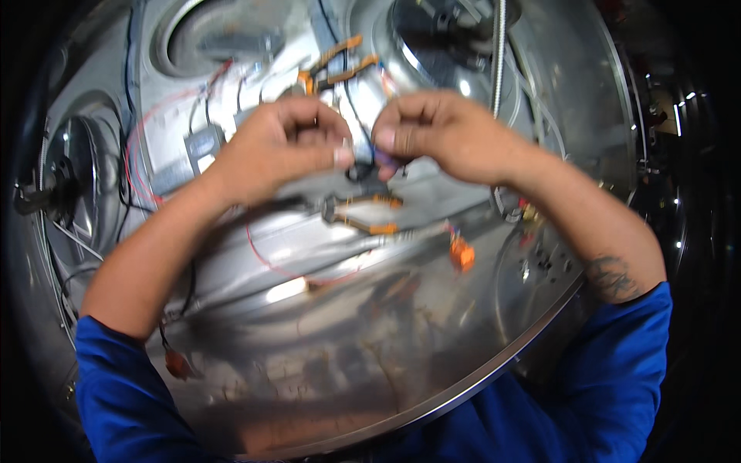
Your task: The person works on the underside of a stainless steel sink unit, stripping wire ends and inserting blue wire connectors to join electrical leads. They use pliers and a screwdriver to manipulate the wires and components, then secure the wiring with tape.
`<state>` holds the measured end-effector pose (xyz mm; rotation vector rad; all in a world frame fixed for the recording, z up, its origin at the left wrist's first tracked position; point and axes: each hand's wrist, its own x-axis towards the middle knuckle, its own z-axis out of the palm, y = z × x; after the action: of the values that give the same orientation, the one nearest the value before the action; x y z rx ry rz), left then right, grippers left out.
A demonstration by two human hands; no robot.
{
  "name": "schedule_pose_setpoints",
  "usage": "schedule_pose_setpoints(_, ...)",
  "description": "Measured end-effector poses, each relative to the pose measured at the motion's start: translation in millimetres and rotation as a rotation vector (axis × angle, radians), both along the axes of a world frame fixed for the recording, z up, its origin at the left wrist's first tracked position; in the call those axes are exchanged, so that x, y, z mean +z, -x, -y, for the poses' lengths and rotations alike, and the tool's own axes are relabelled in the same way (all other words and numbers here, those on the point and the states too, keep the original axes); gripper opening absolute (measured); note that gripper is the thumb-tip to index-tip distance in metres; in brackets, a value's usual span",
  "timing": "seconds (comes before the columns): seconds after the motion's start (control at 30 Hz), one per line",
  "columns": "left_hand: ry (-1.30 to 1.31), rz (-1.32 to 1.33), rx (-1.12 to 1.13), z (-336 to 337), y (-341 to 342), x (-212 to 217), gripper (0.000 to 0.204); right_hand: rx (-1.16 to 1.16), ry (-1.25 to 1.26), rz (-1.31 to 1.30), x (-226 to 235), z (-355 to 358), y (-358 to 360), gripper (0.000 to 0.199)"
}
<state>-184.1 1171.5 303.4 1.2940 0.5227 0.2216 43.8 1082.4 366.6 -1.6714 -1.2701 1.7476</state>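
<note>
My left hand (pixel 282 147) and my right hand (pixel 440 131) are held close together above a shiny round metal plate (pixel 370 363). Both have fingers pinched on a thin dark wire (pixel 369 158) with a small dark part hanging between them. A purple bit shows under my right fingers, blurred. Below the hands a pair of pliers with orange handles (pixel 363 214) lies on the metal. A second orange-handled tool (pixel 340 65) lies further back.
Red wires (pixel 266 258) loop across the metal. An orange connector (pixel 461 252) sits to the right of the pliers, another reddish one (pixel 177 363) at lower left. Round openings (pixel 208 38) lie at the back, a corrugated metal hose (pixel 499 54) hangs at upper right.
</note>
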Motion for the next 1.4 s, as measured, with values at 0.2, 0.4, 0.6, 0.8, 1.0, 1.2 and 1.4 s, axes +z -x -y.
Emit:
schedule_pose_setpoints(0.2,-0.335,0.047,-0.034,8.9,-10.0,3.5,0.028,0.188,-0.026,0.001,1.2,2.8,3.3,0.02)
schedule_pose_setpoints(0.4,-0.6,0.035,-0.182,8.4,-2.8,14.3,0.021,0.231,0.015,0.136,2.8,0.4,2.6,0.021)
schedule_pose_setpoints(0.6,-0.683,0.009,-0.174,-1.6,11.9,3.3,0.023,0.341,-0.028,0.19,4.8,-5.7,-11.8,0.019)
schedule_pose_setpoints(0.8,-0.71,-0.199,-0.539,61.9,15.6,-25.1,0.027,0.294,0.01,0.054,0.0,-14.5,-28.7,0.023)
schedule_pose_setpoints(1.0,-0.801,-0.42,-0.833,114.7,-4.5,-65.6,0.028,0.255,0.056,0.01,-5.0,-7.6,-19.3,0.012)
schedule_pose_setpoints(1.2,-0.765,-0.333,-0.754,106.1,1.5,-62.9,0.018,0.254,-0.007,0.06,10.1,-16.4,-25.3,0.011)
schedule_pose_setpoints(1.4,-1.291,-0.533,-0.401,8.5,33.9,-25.7,0.017,0.443,-0.064,0.207,28.6,-18.3,-32.0,0.008)
